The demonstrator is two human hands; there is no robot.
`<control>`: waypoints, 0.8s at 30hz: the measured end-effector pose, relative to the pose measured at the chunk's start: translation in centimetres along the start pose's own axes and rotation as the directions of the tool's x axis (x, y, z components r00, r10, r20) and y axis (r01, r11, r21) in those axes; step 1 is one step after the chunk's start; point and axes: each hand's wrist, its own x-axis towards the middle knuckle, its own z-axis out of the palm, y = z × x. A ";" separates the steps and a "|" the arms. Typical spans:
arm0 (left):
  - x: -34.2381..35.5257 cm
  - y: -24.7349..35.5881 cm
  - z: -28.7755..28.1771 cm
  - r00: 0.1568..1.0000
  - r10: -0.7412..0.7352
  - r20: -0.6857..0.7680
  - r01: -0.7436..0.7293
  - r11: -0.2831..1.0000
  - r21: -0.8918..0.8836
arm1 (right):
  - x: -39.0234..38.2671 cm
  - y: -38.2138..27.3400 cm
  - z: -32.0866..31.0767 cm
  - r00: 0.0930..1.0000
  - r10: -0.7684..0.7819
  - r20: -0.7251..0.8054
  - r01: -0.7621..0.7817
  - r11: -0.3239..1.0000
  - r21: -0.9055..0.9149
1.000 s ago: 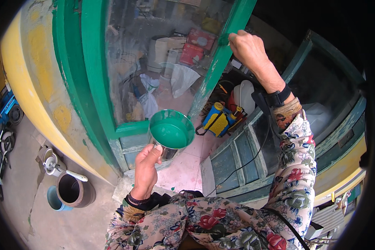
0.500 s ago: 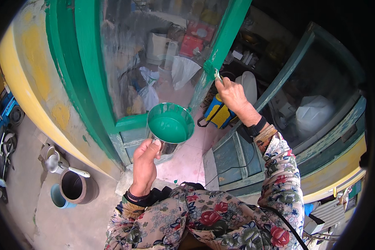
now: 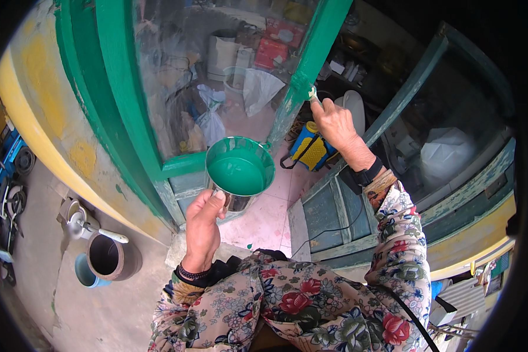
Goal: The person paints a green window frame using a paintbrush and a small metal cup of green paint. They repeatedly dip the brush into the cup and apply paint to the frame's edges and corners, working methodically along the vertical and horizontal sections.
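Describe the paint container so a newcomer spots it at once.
Start at the green-framed glass door. In front of its lower part, the left hand holds a shiny metal can. Unlike the brown pot and light blue bucket on the ground, it is hand-held and shows green paint inside.

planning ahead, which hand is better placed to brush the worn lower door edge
Probably the right hand: it holds the brush at the door edge, just above the worn part, while the left hand holds the paint can.
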 end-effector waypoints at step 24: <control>-0.1 -0.6 1.0 1.000 -0.015 0.010 0.015 1.000 -0.001 | 1.0 3.2 -0.3 0.983 0.063 -0.171 -0.052 0.996 0.067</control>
